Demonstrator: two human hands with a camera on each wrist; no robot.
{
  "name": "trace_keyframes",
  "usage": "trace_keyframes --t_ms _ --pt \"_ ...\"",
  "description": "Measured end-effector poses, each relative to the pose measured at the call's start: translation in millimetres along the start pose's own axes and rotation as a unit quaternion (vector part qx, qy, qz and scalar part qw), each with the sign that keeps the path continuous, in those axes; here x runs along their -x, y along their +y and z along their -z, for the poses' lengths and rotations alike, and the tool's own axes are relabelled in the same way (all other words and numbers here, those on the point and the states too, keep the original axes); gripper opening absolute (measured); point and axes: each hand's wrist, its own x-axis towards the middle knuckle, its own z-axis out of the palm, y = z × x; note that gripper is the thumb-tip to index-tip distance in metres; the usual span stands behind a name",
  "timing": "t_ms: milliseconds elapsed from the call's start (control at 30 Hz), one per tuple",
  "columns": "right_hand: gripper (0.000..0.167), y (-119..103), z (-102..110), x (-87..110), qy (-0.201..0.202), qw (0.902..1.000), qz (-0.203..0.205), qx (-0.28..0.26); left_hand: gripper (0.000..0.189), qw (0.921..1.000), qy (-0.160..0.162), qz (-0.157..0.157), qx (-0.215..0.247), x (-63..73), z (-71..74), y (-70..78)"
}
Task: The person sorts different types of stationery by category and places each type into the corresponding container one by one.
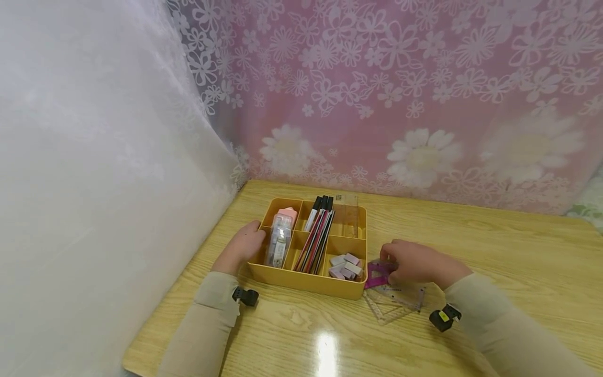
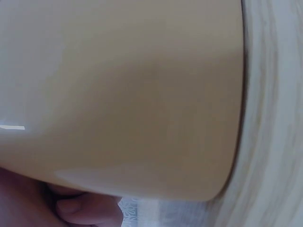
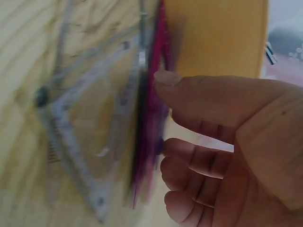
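Observation:
A yellow compartment tray (image 1: pixel 301 281) sits on the table. My left hand (image 1: pixel 242 246) grips its left rim; in the left wrist view curled fingers (image 2: pixel 90 208) show at the edge of the tray wall (image 2: pixel 156 118). To the tray's right, my right hand (image 1: pixel 414 260) pinches a magenta plastic set square (image 1: pixel 375 276) between thumb and fingertips. The right wrist view has this magenta piece (image 3: pixel 150 101) nearly edge-on, blurred. Clear triangular set squares (image 1: pixel 383 314) lie under and in front of that hand, one overlapping the tray's front right corner in the head view.
Inside the tray are erasers (image 1: pixel 346 267), pencils (image 1: pixel 316 246), black-capped markers (image 1: pixel 313 213), a clear ruler (image 1: pixel 347 209), a clear plastic case (image 1: pixel 280 243) and a pink item (image 1: pixel 288 212). A white curtain (image 1: pixel 118 183) hangs at left, a pink floral one (image 1: pixel 353 141) behind the table.

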Motion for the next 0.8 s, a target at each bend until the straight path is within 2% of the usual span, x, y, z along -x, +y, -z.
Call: trace_keyframes --t_ms 167,467,800 --pt "0.04 5.1 -9.3 0.2 0.007 0.9998 -0.012 -0.015 0.048 1.0 0.001 0.002 -0.002 -0.5 -1.3 0.6" --pt "0.051 5.5 -10.2 0.0 0.003 0.9993 -0.023 -0.028 0.048 0.9999 -0.001 0.008 0.007 1.2 -0.5 1.1" --pt "0.05 7.3 -9.2 -0.3 0.016 0.9993 -0.016 -0.031 0.048 1.0 0.001 0.007 0.006 0.6 -0.9 1.7"
